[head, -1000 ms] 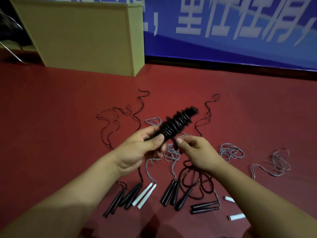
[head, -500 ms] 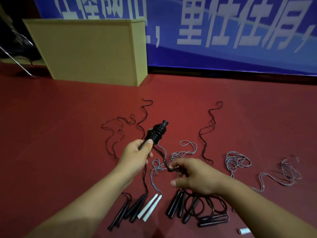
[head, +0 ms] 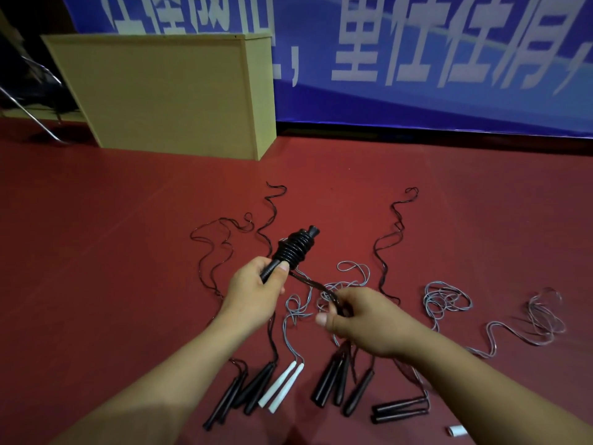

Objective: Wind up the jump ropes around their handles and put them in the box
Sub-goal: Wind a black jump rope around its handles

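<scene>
- The black handles (head: 290, 252), partly wound with coils of black rope, are gripped at their lower end by the left hand (head: 253, 292), above the red floor (head: 96, 252)
- A loose stretch of the black rope (head: 313, 284) is pinched in the curled fingers of the right hand (head: 359, 319)
- Unwound jump ropes (head: 282, 388) are spread on the floor below the hands
- The tan box (head: 167, 94) is seen far left, by the blue banner (head: 449, 59)

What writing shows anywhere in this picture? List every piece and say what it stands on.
Blue banner: large white Chinese characters with commas between them; the frame edge cuts off their tops, so none can be quoted with certainty.
Cardboard box: no print visible on the faces shown.
Black jump rope and the handles on the floor: no label or brand can be read.
</scene>
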The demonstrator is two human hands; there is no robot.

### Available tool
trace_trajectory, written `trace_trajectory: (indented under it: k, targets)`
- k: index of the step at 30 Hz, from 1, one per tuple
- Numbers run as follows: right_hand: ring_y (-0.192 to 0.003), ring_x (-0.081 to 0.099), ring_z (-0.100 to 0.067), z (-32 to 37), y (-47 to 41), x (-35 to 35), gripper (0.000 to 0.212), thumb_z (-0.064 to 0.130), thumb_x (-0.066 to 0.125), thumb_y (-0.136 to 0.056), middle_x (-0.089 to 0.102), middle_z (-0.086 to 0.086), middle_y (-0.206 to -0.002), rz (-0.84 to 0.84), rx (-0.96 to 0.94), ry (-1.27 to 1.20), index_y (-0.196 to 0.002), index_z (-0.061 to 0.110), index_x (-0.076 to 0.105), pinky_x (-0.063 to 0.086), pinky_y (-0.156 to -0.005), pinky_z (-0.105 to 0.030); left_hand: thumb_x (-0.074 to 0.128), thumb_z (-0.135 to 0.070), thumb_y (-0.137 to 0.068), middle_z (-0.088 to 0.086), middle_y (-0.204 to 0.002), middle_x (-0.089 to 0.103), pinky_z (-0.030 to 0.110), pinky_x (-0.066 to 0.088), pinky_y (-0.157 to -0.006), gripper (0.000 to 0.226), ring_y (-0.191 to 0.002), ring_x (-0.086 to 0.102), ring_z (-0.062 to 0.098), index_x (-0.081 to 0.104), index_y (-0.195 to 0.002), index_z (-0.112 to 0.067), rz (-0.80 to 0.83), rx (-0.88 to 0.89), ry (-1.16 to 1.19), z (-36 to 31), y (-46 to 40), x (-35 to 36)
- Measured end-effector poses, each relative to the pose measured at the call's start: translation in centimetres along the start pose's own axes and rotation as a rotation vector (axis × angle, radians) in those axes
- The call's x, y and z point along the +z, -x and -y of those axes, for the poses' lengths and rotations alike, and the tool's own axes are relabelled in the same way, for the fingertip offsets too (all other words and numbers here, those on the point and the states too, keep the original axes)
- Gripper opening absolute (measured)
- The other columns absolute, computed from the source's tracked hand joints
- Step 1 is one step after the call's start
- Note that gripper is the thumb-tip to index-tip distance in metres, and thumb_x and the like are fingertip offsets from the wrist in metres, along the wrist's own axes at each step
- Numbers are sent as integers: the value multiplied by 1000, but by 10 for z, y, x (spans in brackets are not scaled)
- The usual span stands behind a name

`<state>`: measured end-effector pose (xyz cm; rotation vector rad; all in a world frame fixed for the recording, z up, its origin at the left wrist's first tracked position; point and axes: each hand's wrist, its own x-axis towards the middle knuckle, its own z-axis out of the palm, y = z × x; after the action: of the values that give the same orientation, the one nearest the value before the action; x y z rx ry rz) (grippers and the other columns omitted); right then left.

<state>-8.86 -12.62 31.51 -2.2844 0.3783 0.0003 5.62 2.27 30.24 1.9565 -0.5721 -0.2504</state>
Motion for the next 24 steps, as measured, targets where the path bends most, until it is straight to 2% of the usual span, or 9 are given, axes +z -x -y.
trace_trajectory:
  k: [3,5,7,9,12,14,18,21,24]
  targets:
    - [-55,45,-10,-6,-3,1,36,44,61,-91,52,4,-60,-110,99,-72,-71,17,49,38,-56,-27,58,-33,-97,-6,-62,65,28,42,-53,21,-51,53,12,60,-80,-21,-17,-1,-13,-1,0,-2]
    - [-54,47,-12,-8,-6,2,22,37,58,-94,54,5,-60,-185,153,-179,-83,19,52,40,-59,-27,57,-33,-97,-6,-62,65,26,41,-52,21,-51,53,11,60,-80,-21,-32,1,-18,-1,0,-4]
    - [-54,50,-12,-8,-7,2,12,32,55,-95,61,2,-66,-211,180,-156,-90,22,54,42,-58,-26,57,-32,-97,-7,-62,65,25,42,-52,20,-51,53,10,60,-81,-21,-34,0,-27,0,-1,-4]
    - [-56,52,-12,-7,-6,1,12,28,52,-95,66,-1,-76,-170,192,-51,-85,23,55,44,-59,-25,57,-34,-97,-6,-63,66,27,43,-55,18,-52,55,11,60,-83,-22,-21,-5,-38,0,-1,-3]
    - [-70,55,-18,-3,-2,-1,22,25,49,-97,67,-5,-88,-64,169,110,-75,23,54,46,-67,-28,56,-38,-96,-5,-65,66,33,46,-57,20,-54,56,15,59,-83,-23,5,3,-111,2,-1,-3]
    - [-74,56,-21,0,0,-1,27,29,49,-98,65,-6,-83,-8,109,160,-75,18,55,43,-67,-30,55,-42,-95,-1,-69,67,40,49,-60,23,-59,58,19,58,-82,-24,9,19,-216,5,-1,-4]
    - [-58,42,-6,7,7,-2,37,49,61,-88,48,7,-65,85,-26,78,-80,14,58,38,-59,-26,53,-48,-93,-2,-72,69,43,53,-68,24,-68,63,19,57,-84,-27,29,18,-347,7,-1,-6]
    - [-55,39,-3,11,11,-4,37,47,71,-82,46,9,-61,104,-91,71,-74,15,53,35,-56,-22,51,-52,-94,-5,-70,65,36,50,-66,25,-70,62,19,54,-87,-28,68,36,-467,3,3,-3]
    - [-53,36,-6,13,11,-3,39,43,71,-83,43,7,-59,52,-142,78,-68,16,47,32,-53,-20,54,-54,-92,-6,-72,62,33,43,-61,27,-72,60,20,51,-86,-28,81,43,-538,-3,6,-2]
